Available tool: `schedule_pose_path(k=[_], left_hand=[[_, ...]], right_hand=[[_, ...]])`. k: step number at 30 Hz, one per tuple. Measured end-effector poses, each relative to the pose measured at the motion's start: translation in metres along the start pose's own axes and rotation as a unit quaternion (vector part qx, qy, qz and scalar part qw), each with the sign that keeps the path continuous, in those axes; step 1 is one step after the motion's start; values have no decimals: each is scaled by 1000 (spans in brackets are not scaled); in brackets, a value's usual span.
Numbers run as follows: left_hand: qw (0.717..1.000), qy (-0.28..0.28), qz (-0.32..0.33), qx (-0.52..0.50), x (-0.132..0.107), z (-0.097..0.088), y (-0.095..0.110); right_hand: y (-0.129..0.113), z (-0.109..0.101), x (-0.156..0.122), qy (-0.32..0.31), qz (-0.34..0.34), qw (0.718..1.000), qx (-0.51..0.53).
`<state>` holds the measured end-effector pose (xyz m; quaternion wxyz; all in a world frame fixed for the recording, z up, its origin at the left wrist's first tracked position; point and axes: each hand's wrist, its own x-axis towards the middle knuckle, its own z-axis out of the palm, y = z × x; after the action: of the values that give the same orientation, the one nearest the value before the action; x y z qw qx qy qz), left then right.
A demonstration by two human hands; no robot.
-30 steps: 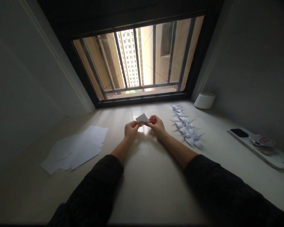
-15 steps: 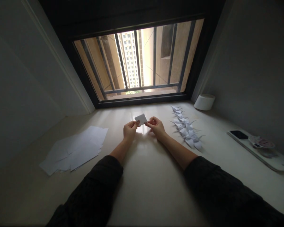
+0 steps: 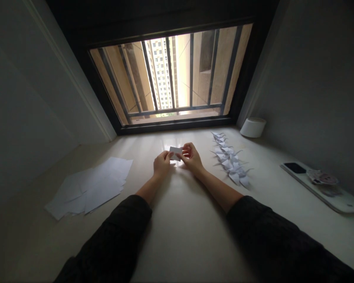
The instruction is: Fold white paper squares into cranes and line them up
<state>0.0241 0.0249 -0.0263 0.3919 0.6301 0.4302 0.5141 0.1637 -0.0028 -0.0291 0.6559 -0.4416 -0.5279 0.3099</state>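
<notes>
Left hand (image 3: 161, 164) and right hand (image 3: 194, 159) pinch part-folded paper (image 3: 176, 150). Finished paper birds (image 3: 227, 156) lie right of them, flat sheets (image 3: 102, 182) left

What looks like a phone (image 3: 321, 191) lies near the wall (image 3: 315, 98).

Readable text: 0 items.
Phone (image 3: 338, 199) at right: small dark mark (image 3: 349, 205) toward one end, too small to make out. Round ornament (image 3: 323, 177) on phone's back: pattern blurred, no lettering resolves. Folded paper (image 3: 176, 150) and loose sheets (image 3: 103, 182) at left: nothing legible.
</notes>
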Motion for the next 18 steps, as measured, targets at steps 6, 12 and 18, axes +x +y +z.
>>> schedule_pose_path(k=[6,12,18], left_hand=[[999,-7,17,43,0,0,3],[998,-15,-15,-53,0,2,4],[998,-20,3,-65,-1,2,10]], right_hand=[[2,-2,0,-55,14,998,-7],[-7,-4,-1,-22,37,999,17],[-9,-3,-4,-39,66,997,20]])
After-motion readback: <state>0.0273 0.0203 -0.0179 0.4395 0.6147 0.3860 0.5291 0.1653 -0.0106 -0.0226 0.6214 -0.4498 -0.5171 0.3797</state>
